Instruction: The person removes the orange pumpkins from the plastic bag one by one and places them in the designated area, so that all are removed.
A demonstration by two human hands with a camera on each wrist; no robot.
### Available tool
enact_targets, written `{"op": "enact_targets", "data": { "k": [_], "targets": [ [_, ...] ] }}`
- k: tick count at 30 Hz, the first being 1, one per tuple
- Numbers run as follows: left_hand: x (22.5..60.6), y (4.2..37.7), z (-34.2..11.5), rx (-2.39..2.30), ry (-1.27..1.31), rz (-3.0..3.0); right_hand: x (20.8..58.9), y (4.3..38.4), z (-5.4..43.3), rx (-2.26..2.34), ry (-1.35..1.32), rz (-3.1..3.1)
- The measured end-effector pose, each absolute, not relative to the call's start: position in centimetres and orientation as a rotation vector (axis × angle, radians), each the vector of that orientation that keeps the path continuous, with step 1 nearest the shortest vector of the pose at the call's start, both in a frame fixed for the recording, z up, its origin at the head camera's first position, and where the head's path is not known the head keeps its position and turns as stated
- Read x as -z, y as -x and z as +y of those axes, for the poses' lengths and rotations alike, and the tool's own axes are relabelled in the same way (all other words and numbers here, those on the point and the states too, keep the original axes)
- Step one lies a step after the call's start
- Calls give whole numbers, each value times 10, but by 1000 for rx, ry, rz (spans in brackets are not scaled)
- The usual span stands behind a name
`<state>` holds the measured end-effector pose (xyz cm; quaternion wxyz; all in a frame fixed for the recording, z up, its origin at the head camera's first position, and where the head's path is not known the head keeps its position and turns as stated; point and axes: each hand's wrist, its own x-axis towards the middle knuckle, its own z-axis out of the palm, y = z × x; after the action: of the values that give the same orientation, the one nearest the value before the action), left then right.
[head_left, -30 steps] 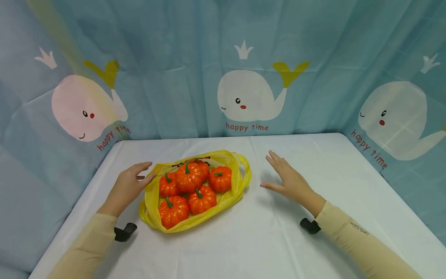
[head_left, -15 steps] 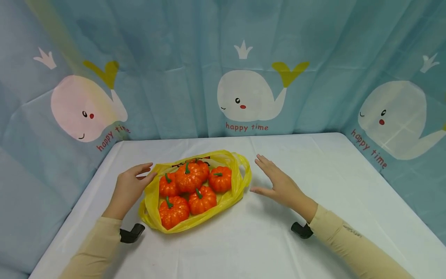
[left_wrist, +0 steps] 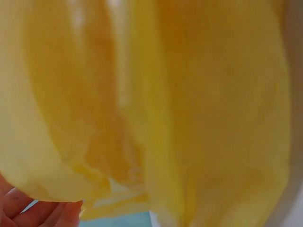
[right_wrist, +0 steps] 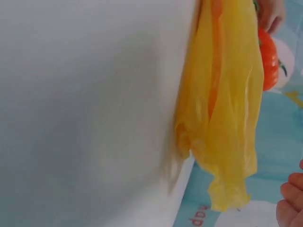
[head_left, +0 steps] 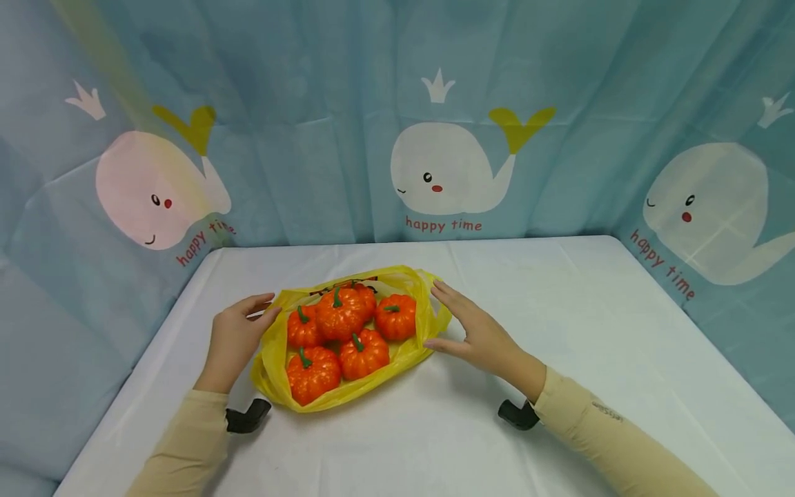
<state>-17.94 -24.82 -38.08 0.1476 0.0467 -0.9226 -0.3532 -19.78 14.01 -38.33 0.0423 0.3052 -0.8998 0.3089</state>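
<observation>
A yellow plastic bag (head_left: 267,376) lies on the table with its mouth spread, showing several small orange pumpkins (head_left: 340,316) with green stems. My left hand (head_left: 232,342) is at the bag's left rim, fingers loosely bent and thumb apart. The bag (left_wrist: 227,109) fills most of the left wrist view, with fingertips (left_wrist: 42,213) right at its edge. My right hand (head_left: 484,342) reaches in from the other side, fingers and thumb spread, its tips overlapping the bag's right handle. In the right wrist view, its fingers (right_wrist: 293,198) stay apart from the hanging bag end (right_wrist: 229,189).
A white cloth covers the table (head_left: 385,449). Behind it hangs a blue curtain (head_left: 310,179) printed with whales. Black camera mounts (head_left: 248,417) sit under both wrists, low over the cloth.
My right hand has moved left from beside the bag to its right handle. The left hand has shifted slightly right at the left rim. Bag and pumpkins have stayed in place.
</observation>
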Motion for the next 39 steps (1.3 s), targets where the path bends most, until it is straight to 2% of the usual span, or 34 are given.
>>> {"op": "enact_targets", "data": {
  "k": [14, 39],
  "targets": [
    [384, 180, -245, 1126, -271, -2626, 377, 195, 108, -1113, -940, -2757],
    [389, 180, -242, 1160, -304, -2560, 379, 199, 46, -1317, -949, -2729]
  ]
}}
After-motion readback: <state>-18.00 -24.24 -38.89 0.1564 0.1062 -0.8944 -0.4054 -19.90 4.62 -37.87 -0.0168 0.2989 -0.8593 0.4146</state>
